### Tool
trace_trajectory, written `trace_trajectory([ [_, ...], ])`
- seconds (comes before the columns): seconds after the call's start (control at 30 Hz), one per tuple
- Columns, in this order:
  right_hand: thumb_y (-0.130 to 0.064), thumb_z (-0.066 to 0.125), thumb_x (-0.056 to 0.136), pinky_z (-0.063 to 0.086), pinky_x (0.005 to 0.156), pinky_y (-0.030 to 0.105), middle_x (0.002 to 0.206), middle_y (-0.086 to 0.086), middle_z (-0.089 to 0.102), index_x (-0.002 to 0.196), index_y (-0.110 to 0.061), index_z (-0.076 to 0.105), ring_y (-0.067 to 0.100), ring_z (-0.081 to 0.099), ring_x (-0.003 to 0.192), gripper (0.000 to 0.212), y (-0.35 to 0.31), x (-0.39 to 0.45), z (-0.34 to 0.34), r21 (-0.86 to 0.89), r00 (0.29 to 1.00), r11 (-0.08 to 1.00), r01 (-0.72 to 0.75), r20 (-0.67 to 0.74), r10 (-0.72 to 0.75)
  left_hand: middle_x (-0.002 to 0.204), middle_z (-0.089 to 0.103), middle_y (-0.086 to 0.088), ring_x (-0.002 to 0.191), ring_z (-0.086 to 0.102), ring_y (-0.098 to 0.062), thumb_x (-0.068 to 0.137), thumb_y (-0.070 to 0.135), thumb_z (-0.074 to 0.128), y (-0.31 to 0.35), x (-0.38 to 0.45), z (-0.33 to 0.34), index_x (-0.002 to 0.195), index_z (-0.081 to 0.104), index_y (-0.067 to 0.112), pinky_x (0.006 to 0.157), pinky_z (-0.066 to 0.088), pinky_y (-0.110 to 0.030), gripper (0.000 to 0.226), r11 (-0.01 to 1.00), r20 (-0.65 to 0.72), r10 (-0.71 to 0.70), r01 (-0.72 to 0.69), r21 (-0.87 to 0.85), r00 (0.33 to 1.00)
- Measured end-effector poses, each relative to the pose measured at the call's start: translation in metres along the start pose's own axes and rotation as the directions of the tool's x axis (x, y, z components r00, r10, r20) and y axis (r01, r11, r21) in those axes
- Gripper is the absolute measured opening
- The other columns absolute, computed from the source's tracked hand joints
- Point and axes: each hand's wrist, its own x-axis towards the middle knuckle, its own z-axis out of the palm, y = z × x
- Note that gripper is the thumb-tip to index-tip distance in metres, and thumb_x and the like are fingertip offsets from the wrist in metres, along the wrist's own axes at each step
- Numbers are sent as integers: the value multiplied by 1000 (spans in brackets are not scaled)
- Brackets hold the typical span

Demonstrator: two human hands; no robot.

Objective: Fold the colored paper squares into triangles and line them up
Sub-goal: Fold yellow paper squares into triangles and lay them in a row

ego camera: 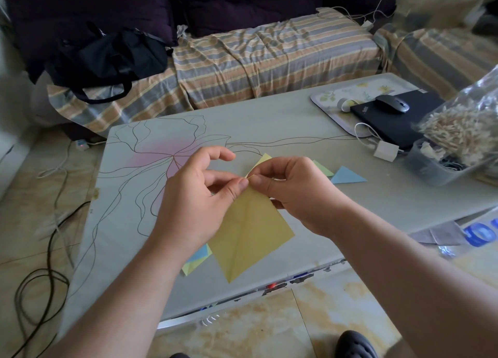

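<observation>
our left hand [200,193] and right hand [293,193] both pinch the top corner of the yellow paper [249,233] above the table [269,125]; green triangle [323,169] and blue triangle [347,175] lie just right

This is a home living room, shown by the sofa [269,61] draped in a striped sheet, with dark cushions [242,1] along its back and a black bag [107,58] on its left end. Just in front of the sofa stands a low surface [269,120] printed with a flower drawing, carrying a laptop [398,120] with a mouse [392,103] on it. Cables [45,249] trail across the tiled floor [269,322] to the left of that surface.
</observation>
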Motion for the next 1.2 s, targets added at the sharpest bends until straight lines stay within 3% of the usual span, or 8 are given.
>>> trace_trajectory([
  [0.23, -12, 73, 96, 58, 72, 31, 87, 2, 73, 91, -13, 76, 19, 64, 76, 6, 0, 0, 1, -36, 1000, 999, 8, -9, -9, 84, 77, 24, 67, 64, -3, 89, 32, 81, 0, 0, 1, 110, 59, 38, 63, 45, -14, 31, 1000, 6, -21, 21, 4, 1000],
  [0.4, -12, 72, 96, 52, 63, 28, 82, -4, 70, 88, -15, 75, 15, 58, 67, 10, 1, 0, 1, -55, 999, 998, 22, -27, -23, 82, 76, 25, 62, 60, 1, 89, 30, 81, 3, -1, 2, 109, 60, 36, 61, 43, -11, 30, 1000, 4, -23, 24, -5, 1000],
  [0.5, -10, 72, 96, 50, 65, 32, 80, -4, 69, 84, -17, 75, 16, 55, 66, 13, 2, 1, 1, -63, 999, 998, 27, -33, -29, 81, 76, 25, 63, 60, 2, 89, 30, 81, 4, -1, 3, 108, 60, 38, 62, 43, -10, 30, 1000, 7, -21, 21, -3, 1000],
  [0.8, -4, 70, 95, 57, 69, 30, 84, 5, 71, 86, -9, 75, 17, 65, 71, 11, 1, 2, 2, -26, 1000, 1000, -9, -25, 8, 82, 76, 25, 73, 66, 0, 89, 31, 81, 3, -3, 4, 109, 58, 40, 64, 42, -7, 32, 999, 3, 3, -3, 32, 1000],
  [0.9, -6, 72, 95, 60, 74, 30, 87, 6, 74, 92, -10, 76, 17, 68, 77, 7, -3, 0, -3, 0, 998, 998, -61, 35, 61, 84, 76, 25, 73, 65, -3, 90, 32, 80, 1, -3, 2, 109, 58, 41, 64, 43, -10, 31, 999, -12, 17, -16, 42, 1000],
  [1.03, -11, 75, 93, 60, 90, 43, 96, 13, 77, 96, -13, 78, 21, 70, 83, 5, -5, -2, -9, 15, 991, 994, -105, 83, 104, 86, 77, 25, 73, 66, -4, 90, 31, 80, -1, -1, 0, 110, 59, 39, 65, 44, -11, 31, 998, -46, 39, -37, 43, 998],
  [1.2, -18, 76, 93, 61, 82, 41, 90, 15, 73, 96, -11, 77, 23, 65, 80, 8, -3, 0, -3, -3, 996, 997, -77, 33, 77, 86, 77, 25, 74, 68, -8, 89, 32, 81, -1, 0, 2, 111, 58, 38, 67, 49, -17, 32, 998, -43, 49, -47, 35, 998],
])
